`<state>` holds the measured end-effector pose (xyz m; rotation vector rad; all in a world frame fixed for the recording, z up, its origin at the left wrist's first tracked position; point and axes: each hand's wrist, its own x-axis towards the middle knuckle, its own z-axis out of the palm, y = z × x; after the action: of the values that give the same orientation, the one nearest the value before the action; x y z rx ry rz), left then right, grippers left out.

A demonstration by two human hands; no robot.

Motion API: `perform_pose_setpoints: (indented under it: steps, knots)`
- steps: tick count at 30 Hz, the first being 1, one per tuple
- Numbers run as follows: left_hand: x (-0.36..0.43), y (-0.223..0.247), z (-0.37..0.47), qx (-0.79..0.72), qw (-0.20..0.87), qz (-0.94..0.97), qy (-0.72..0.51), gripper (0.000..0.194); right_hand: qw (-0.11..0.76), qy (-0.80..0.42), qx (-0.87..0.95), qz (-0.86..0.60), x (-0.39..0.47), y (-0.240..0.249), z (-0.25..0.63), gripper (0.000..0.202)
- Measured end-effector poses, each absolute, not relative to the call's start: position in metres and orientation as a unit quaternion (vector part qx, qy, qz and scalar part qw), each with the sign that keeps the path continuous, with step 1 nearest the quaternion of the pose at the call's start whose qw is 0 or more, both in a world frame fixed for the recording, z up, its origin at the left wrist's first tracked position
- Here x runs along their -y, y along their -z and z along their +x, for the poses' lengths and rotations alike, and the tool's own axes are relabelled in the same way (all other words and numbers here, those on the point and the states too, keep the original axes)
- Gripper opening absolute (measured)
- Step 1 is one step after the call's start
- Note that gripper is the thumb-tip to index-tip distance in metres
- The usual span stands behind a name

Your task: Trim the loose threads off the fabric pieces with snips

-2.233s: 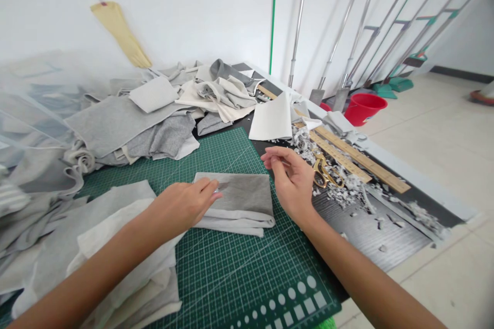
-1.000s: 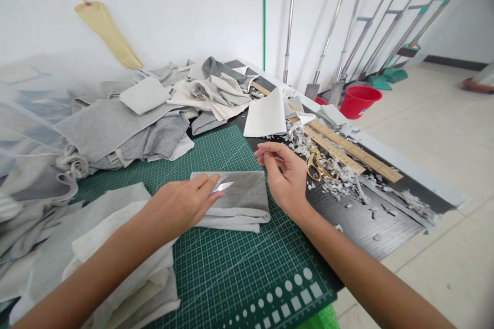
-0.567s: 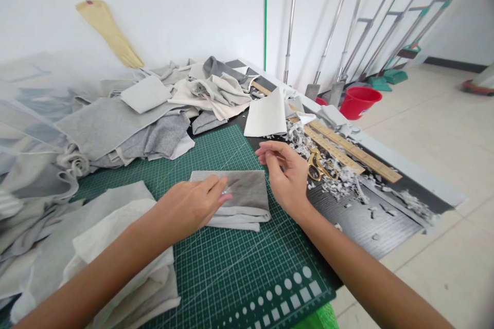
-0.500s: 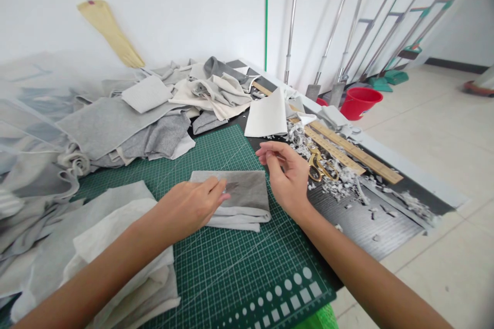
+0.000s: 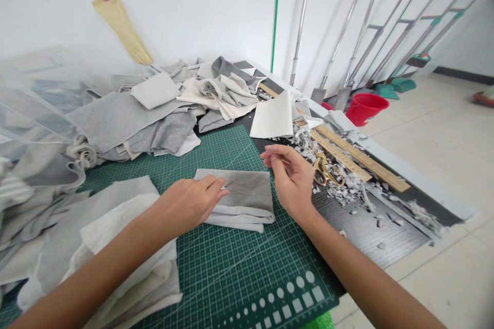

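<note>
My left hand [image 5: 196, 198] is over the left part of a folded grey cloth [image 5: 249, 190], thumb and fingers pinched together. A tiny shiny bit shows at those fingertips, too small to name. The cloth lies on a green cutting mat [image 5: 227, 272], with paler folded layers along its near edge. Just past the cloth's right end is my right hand [image 5: 291, 177], fingers curled and thumb bent in against them. Whatever it may hold is hidden. Gold-handled scissors [image 5: 322, 169] lie among grey scraps to the right of that hand.
Grey and beige fabric pieces [image 5: 116, 118] are heaped at the back left, with more cloth [image 5: 127, 236] at the near left. Wooden rulers [image 5: 363, 159] lie along the right. Beyond the table stand a red bucket [image 5: 366, 108] and several long-handled cleaning tools.
The whole scene has shifted slightly to the right in view. Both hands keep nearly the same pose, and the grey cloth stays on the mat.
</note>
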<state>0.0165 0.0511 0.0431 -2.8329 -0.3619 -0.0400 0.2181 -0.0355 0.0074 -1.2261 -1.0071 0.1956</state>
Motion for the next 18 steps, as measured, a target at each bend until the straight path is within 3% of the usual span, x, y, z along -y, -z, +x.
perform_pose_setpoints:
  steps: [18]
  knots:
    - [-0.046, -0.052, 0.034, 0.076, 0.152, -0.985, 0.036, 0.029, 0.709, -0.091, 0.441, -0.544, 0.036, -0.008, 0.22, 0.019]
